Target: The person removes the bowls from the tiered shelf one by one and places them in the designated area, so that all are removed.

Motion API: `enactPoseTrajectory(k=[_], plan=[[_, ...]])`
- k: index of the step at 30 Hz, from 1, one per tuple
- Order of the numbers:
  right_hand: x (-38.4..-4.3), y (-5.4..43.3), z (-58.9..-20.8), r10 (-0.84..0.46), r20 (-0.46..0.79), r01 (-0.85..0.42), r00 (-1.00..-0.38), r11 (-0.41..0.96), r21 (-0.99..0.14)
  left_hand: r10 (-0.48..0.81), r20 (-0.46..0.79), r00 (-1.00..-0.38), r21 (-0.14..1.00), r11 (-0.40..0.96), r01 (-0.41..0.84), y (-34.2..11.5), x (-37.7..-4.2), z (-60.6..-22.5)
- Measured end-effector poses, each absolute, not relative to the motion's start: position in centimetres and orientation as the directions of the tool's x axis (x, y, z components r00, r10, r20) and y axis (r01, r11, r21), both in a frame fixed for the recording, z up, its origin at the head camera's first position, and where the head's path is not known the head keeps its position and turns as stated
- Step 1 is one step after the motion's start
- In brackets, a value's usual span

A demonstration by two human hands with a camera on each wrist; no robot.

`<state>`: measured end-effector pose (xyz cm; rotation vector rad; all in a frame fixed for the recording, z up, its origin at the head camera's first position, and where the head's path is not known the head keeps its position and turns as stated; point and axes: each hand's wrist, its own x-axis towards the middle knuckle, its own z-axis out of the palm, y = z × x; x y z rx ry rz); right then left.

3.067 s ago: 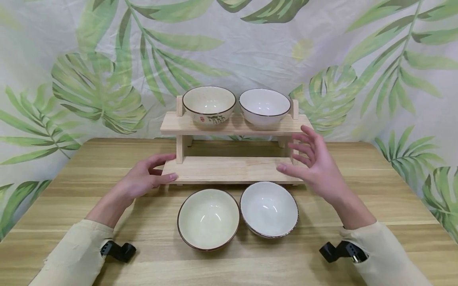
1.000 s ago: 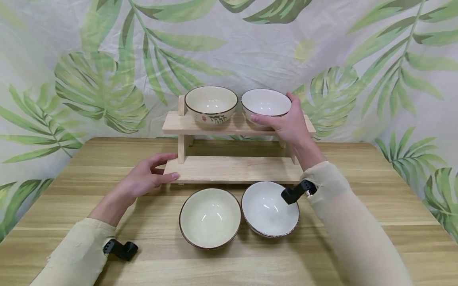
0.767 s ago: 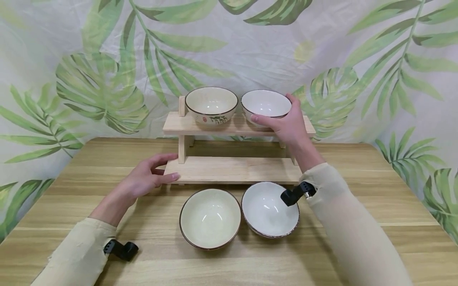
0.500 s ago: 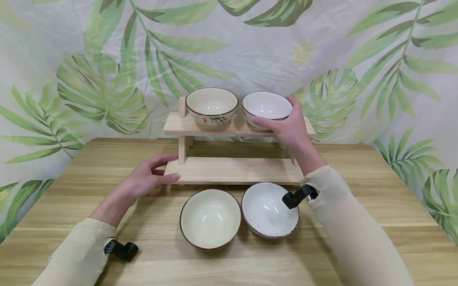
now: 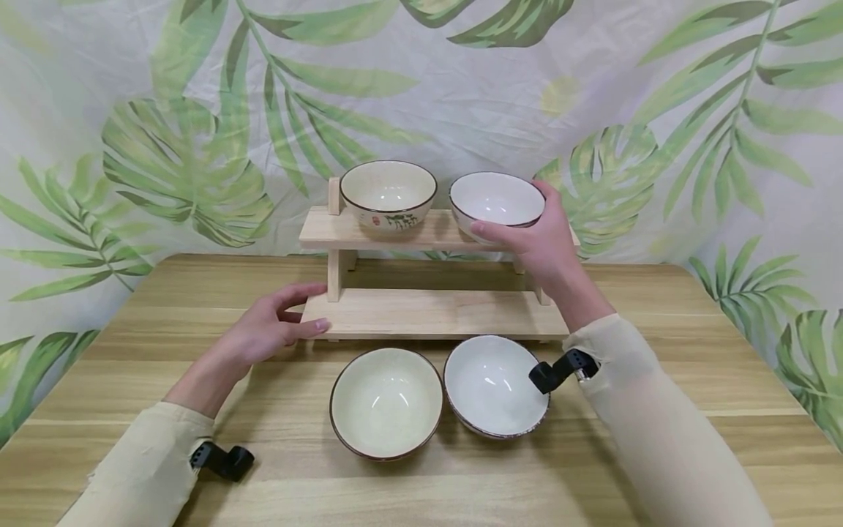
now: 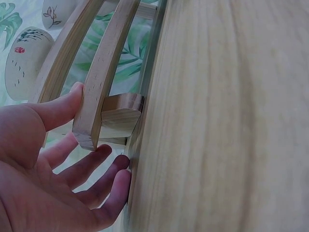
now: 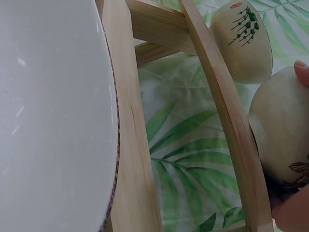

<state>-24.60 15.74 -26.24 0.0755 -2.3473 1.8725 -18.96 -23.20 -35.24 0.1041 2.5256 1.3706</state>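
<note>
A two-tier wooden rack stands on the table. My left hand holds the left end of its lower board, thumb on top; in the left wrist view the thumb and fingers lie on either side of the board's end. On the upper board, my right hand grips the right-hand white bowl, thumb at the front and fingers round the right side. Whether this bowl touches the board cannot be told. Left of it sits a cream bowl with a painted plant and a red mark.
In front of the rack, a larger cream bowl and a white bowl with a dark speckled rim stand side by side on the wooden table. Behind hangs a leaf-print cloth. The right forearm passes close to the white bowl.
My right hand has gone from beside the rack onto the upper white bowl and gripped it. Lately that bowl has shifted slightly rightward and nearer me. The left hand stays put.
</note>
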Motion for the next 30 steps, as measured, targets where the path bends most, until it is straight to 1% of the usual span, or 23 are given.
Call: enactPoseTrajectory(k=[8,14,20,30], plan=[[-23.9,16.0,-26.4,0.069,0.165,-0.151,-0.984,0.177,-0.973,0.184,-0.199,-0.963,0.828,0.557,-0.065,-23.2,-18.9,-35.3],[-23.3,16.3,-26.5,0.099,0.185,-0.174,-0.978,0.109,-0.979,0.186,-0.198,-0.962,0.830,0.555,-0.063,-23.3,-19.0,-35.4],[-22.5,16.8,-26.3,0.084,0.197,-0.193,-0.977,0.057,-0.980,0.193,-0.190,-0.963,0.838,0.542,-0.057,-23.4,-19.0,-35.5],[-20.4,17.8,-26.6,0.052,0.180,-0.181,-0.982,-0.012,-0.983,0.193,-0.187,-0.963,0.839,0.542,-0.054,-23.4,-19.0,-35.6]])
